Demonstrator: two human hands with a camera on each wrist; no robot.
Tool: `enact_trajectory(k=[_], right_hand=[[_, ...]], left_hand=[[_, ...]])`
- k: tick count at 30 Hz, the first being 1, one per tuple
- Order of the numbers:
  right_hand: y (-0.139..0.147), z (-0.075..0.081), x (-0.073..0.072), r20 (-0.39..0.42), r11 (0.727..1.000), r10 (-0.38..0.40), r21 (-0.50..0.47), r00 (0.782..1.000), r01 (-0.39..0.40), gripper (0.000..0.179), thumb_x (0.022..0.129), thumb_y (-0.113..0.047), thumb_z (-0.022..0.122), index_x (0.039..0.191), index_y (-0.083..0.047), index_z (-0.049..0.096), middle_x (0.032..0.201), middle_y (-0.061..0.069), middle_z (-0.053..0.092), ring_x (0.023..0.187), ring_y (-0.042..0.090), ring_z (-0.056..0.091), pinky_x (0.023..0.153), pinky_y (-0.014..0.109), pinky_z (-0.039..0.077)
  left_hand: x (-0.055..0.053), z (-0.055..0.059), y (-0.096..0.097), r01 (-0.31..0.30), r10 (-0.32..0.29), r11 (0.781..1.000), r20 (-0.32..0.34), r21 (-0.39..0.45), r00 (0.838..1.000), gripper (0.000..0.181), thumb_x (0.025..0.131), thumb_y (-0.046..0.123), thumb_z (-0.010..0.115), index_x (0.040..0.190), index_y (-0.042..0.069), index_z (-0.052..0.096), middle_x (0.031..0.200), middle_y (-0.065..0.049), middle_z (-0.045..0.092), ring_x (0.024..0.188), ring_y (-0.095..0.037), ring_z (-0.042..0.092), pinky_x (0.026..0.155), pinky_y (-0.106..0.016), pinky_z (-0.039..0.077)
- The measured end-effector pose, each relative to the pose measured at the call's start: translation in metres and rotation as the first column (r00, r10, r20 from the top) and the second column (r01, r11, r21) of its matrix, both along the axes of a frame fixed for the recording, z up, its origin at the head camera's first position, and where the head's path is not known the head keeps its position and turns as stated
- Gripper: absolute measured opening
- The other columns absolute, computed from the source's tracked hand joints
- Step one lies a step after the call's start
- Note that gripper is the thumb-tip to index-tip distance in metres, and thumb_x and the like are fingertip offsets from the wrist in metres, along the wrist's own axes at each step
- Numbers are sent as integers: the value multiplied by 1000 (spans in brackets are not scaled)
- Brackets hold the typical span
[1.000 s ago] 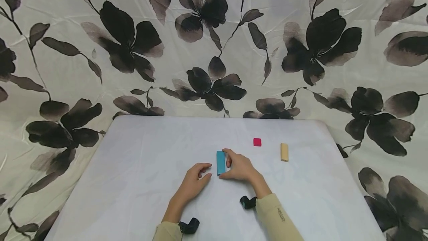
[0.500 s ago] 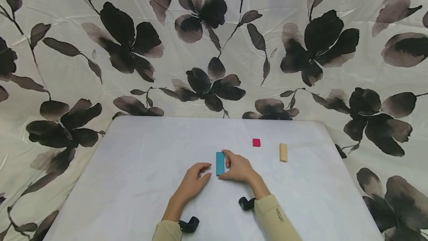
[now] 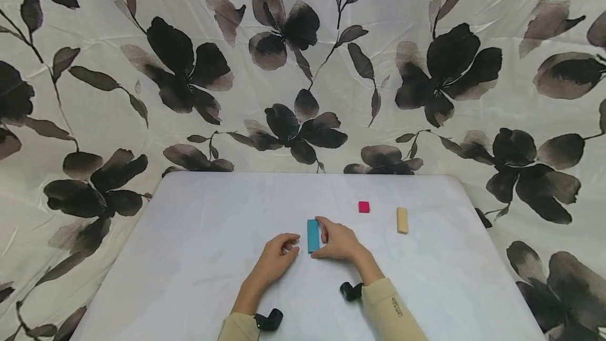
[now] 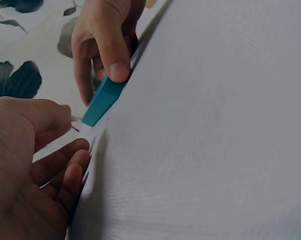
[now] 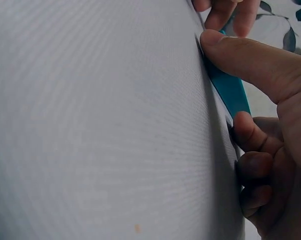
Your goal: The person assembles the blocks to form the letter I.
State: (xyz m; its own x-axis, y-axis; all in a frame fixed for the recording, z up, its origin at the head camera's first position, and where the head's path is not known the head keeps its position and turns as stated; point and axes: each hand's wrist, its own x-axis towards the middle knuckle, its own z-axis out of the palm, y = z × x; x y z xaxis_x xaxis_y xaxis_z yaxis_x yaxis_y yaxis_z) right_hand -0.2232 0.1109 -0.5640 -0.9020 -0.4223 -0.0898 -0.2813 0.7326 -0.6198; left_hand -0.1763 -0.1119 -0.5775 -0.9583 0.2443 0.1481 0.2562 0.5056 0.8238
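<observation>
A blue rectangular block (image 3: 313, 236) lies lengthwise away from me on the white table, near its middle. My right hand (image 3: 342, 241) holds it from the right side, index finger at the far end and thumb at the near end. In the left wrist view, the right thumb rests against one end of the blue block (image 4: 104, 101). Just left of the block, my left hand (image 3: 275, 257) hovers near or rests on the table with loosely bent fingers and nothing between them. A small gap separates it from the block.
Beyond my right hand lie a small red cube (image 3: 363, 207) and, further right, a yellow wooden block (image 3: 402, 220). The white table (image 3: 199, 225) ends at a far edge before a floral cloth backdrop (image 3: 303, 67). A black wrist camera (image 3: 351, 291) sits by the right sleeve.
The head view has tilted slightly, so the scene sits a little lower in it. Both hands and the blue block keep nearly the same places on the table.
</observation>
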Motion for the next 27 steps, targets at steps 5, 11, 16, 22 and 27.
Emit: enact_trajectory(k=[5,11,16,22,27], right_hand=[[0,0,1,-3,1000,-13,8,1000,13,93,68,-46,85,144,-13,44,73,-7,50,62,9,46,58,29,36],[0,1,0,9,999,-12,30,1000,12,94,69,-47,84,146,-15,42,73,-7,50,62,9,45,58,28,36],[-1,1,0,3,1000,-13,26,1000,13,94,68,-46,85,146,-14,42,71,-7,50,60,9,45,56,28,35],[0,0,1,10,1000,-15,24,1000,14,94,68,-47,85,146,-14,42,71,-6,49,60,9,44,56,28,35],[0,0,0,16,1000,-15,26,1000,15,96,68,-47,85,147,-14,41,72,-6,50,61,10,44,57,28,35]], left_hand=[[-4,-3,1,0,0,1000,-23,-6,1000,26,92,12,66,118,10,67,101,1,65,81,-10,54,70,-27,47],[-14,-2,3,7,-9,998,-42,-63,999,27,92,13,66,120,13,66,105,1,64,77,-10,52,67,-26,45],[-21,-2,6,17,-21,997,-52,-71,998,27,93,13,66,120,13,66,106,1,63,76,-9,51,66,-27,45],[-25,-3,8,25,-29,998,-63,-64,998,25,92,13,68,116,14,68,102,0,63,72,-9,52,63,-27,45],[-29,-4,9,28,-32,998,-56,-58,998,25,91,16,70,115,15,69,101,0,63,71,-9,52,63,-27,45]])
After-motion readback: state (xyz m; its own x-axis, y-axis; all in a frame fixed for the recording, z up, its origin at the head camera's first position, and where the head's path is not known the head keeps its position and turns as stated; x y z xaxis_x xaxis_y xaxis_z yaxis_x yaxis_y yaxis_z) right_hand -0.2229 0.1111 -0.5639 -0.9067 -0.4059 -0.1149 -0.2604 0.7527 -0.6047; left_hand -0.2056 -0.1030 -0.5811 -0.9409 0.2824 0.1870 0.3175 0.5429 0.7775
